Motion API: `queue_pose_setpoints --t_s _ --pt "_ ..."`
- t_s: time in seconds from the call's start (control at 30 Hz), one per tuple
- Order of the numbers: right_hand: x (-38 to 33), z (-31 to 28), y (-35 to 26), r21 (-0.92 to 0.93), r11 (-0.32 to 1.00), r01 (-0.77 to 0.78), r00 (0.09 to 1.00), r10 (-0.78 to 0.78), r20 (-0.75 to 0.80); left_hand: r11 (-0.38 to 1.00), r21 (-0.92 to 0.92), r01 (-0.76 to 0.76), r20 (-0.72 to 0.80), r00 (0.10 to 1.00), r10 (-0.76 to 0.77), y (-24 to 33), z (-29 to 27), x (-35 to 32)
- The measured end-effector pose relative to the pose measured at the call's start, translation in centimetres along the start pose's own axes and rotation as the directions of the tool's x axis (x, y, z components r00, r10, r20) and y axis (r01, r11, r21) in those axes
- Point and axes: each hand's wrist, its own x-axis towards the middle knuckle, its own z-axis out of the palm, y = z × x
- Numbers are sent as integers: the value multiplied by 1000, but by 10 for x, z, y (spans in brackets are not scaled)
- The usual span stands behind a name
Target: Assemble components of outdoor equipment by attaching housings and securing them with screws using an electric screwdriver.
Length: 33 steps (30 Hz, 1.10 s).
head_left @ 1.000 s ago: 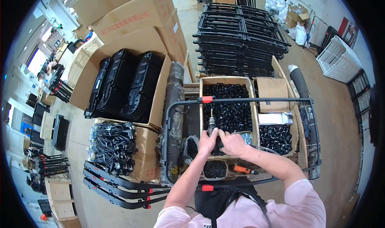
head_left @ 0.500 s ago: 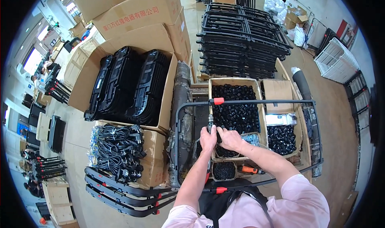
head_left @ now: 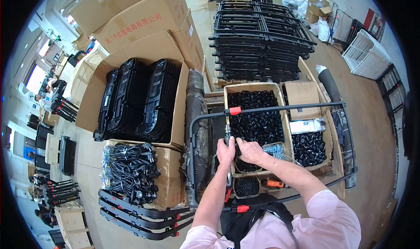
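Note:
Both my arms reach forward over a black rectangular tube frame [head_left: 288, 110] with red clips, which lies across the parts bins. My left hand [head_left: 225, 152] is closed round a power drill [head_left: 228, 133]; its silver chuck points away from me, and the hand hides most of its body. Right beside it, my right hand [head_left: 251, 152] is closed, fingers curled down next to a dark piece between the hands; what it grips is hidden. Beneath the hands sit a bin of small black parts [head_left: 247, 166] and a heap of silver screws [head_left: 275, 151].
Black caps fill a large bin [head_left: 256, 117] ahead and a smaller one [head_left: 309, 149] to the right. An orange-handled tool [head_left: 275, 184] lies near me. Left are a carton [head_left: 178, 104] of black panels, bundled cables [head_left: 129, 170] and curved black bars [head_left: 131, 214]. Stacked frames [head_left: 262, 43] stand beyond.
The view has shifted slightly, and the tube frame appears a little more tilted, its right side lower. My hands keep nearly the same hold and place.

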Motion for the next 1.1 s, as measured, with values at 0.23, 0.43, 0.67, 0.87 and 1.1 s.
queue_pose_setpoints --t_s 0.23,0.43,0.67,0.87,1.1 --pt "1 4 6 101 995 -19 997 26 -66 998 55 14 6 1000 -14 -1 6 10" --pt "6 9 10 131 991 -22 997 33 -75 995 98 2 -18 1000 0 2 7 16" --pt "9 3 11 112 993 -42 996 50 -70 992 121 18 15 1000 -20 7 9 21" --pt "11 -2 7 83 996 -33 997 38 -60 992 117 35 33 999 -39 8 7 27" --pt "9 6 6 61 994 88 988 -79 -134 992 114 58 55 996 -64 7 6 26"
